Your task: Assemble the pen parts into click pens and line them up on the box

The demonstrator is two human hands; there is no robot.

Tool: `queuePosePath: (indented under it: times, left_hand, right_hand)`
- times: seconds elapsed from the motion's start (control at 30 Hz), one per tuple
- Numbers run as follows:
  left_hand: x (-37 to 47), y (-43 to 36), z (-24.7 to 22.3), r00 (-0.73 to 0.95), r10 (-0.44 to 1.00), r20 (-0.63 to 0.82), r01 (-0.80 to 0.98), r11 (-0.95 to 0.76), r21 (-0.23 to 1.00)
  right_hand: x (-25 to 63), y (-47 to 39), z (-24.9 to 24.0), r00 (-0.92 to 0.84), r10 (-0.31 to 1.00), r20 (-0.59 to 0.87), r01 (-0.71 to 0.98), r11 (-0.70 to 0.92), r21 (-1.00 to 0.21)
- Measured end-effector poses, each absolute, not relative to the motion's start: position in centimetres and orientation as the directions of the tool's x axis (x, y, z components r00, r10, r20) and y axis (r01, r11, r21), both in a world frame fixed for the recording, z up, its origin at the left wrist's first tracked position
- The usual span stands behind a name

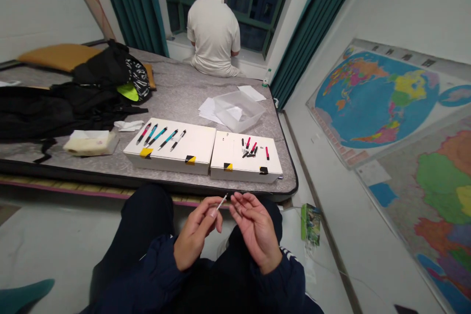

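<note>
Between the thumb and forefinger of my left hand is a thin white pen refill, its tip pointing up and to the right. My right hand is just beside it, palm turned up, fingers loosely bent and apart, with nothing visible in it. Beyond my hands, two white boxes stand side by side on the mattress. On the left box lie several click pens in red, blue and white with black grips. The right box carries loose pen parts, pink and black barrel pieces and tiny bits.
A clear plastic bin and white papers lie behind the boxes on the grey mattress. To the left are a tissue pack and black bags. A person sits by the window, facing away. Maps hang at right.
</note>
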State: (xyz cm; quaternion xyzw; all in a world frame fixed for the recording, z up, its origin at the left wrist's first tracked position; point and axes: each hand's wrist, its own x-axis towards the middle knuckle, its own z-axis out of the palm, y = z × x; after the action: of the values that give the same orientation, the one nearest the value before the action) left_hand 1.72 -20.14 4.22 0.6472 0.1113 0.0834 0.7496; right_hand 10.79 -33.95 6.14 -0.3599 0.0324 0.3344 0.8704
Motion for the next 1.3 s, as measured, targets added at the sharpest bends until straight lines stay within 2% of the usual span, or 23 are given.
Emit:
queuePosePath:
  times: [0.1,0.2,0.27,0.37,0.5,0.57,0.67,0.8,0.93,1.1,1.3]
  left_hand:
    - [1.7,-20.2,4.1,0.960,0.274,-0.054,0.010,0.158,0.987]
    - [1.6,-20.2,4.0,0.951,0.309,-0.026,-0.014,0.126,0.992]
    - [1.5,-20.1,3.9,0.942,0.336,-0.006,-0.039,0.127,0.991]
    - [1.3,-19.9,4.0,0.939,0.344,-0.002,-0.055,0.155,0.986]
    - [1.2,-19.5,3.8,0.944,0.329,-0.019,-0.049,0.198,0.979]
    - [1.4,-19.3,3.7,0.942,0.334,-0.037,-0.041,0.222,0.974]
    - [1.8,-19.0,3.5,0.938,0.342,-0.058,-0.023,0.230,0.973]
    - [2.3,-18.2,3.5,0.927,0.372,-0.053,-0.028,0.211,0.977]
    - [2.6,-17.3,3.3,0.931,0.358,-0.071,-0.040,0.293,0.955]
    - [2.8,-17.1,2.6,0.938,0.337,-0.083,-0.044,0.353,0.935]
    - [2.7,-17.5,2.5,0.938,0.336,-0.087,-0.026,0.318,0.948]
  right_hand:
    - [13.0,-34.4,4.8,0.803,0.517,-0.294,-0.571,0.529,-0.627]
    - [17.5,-34.9,3.6,0.867,0.407,-0.288,-0.464,0.445,-0.766]
    - [21.2,-35.2,3.0,0.914,0.299,-0.273,-0.370,0.343,-0.863]
    - [26.9,-35.3,2.6,0.936,0.239,-0.258,-0.309,0.206,-0.928]
    - [33.6,-34.9,2.1,0.963,0.137,-0.232,-0.216,-0.124,-0.969]
    - [36.2,-34.7,1.7,0.974,0.087,-0.209,-0.170,-0.324,-0.931]
    - [38.9,-34.5,0.5,0.982,0.056,-0.182,-0.116,-0.580,-0.806]
    - [40.4,-34.1,-1.5,0.985,0.072,-0.156,-0.041,-0.783,-0.621]
    - [40.9,-34.0,-2.7,0.989,0.096,-0.110,0.029,-0.868,-0.496]
    - [41.4,-34.2,-2.9,0.992,0.122,-0.024,0.102,-0.909,-0.405]
    - [41.4,-33.1,-2.7,0.956,0.291,-0.038,0.262,-0.906,-0.332]
